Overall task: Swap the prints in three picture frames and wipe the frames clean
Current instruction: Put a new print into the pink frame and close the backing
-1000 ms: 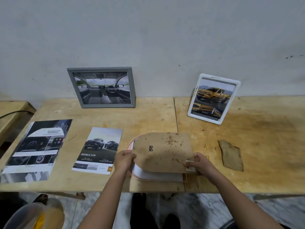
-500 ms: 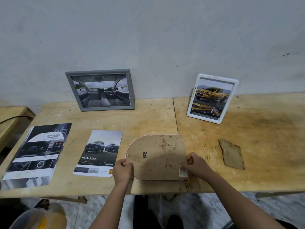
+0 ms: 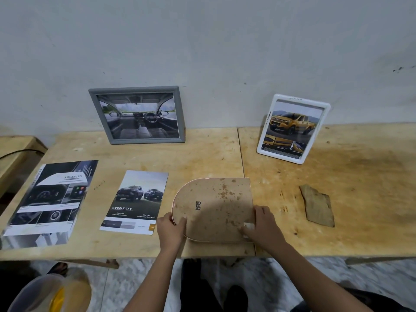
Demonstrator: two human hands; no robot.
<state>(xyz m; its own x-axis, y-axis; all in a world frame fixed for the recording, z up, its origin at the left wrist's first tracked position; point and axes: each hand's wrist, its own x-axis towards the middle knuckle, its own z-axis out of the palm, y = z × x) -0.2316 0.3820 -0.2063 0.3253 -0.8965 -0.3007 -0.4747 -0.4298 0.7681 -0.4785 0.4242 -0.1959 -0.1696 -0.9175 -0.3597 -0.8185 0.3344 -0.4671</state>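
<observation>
Two frames stand w/ prints in; third lies face-down, in hand.
L to R: ADVANCED sheet [image 3: 49, 203] and DOUBLE CAB print [image 3: 135, 202] flat on table [image 3: 202, 158]; grey frame [image 3: 135, 89] at back; left hand [image 3: 170, 228], fingers pinching curved edge of arched frame [image 3: 213, 210], back-up at table's front; right hand [image 3: 264, 224], fingers gripping its lower-right corner; white frame [image 3: 301, 99]; cloth [image 3: 317, 206]. Prob. seating the backing. Next: flip it upright, fetch cloth, wipe.

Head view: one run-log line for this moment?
arched frame face-down, backing on | left hand: grips curved edge | right hand: holds lower-right corner | grey frame, white frame: standing at back | cloth: untouched
</observation>
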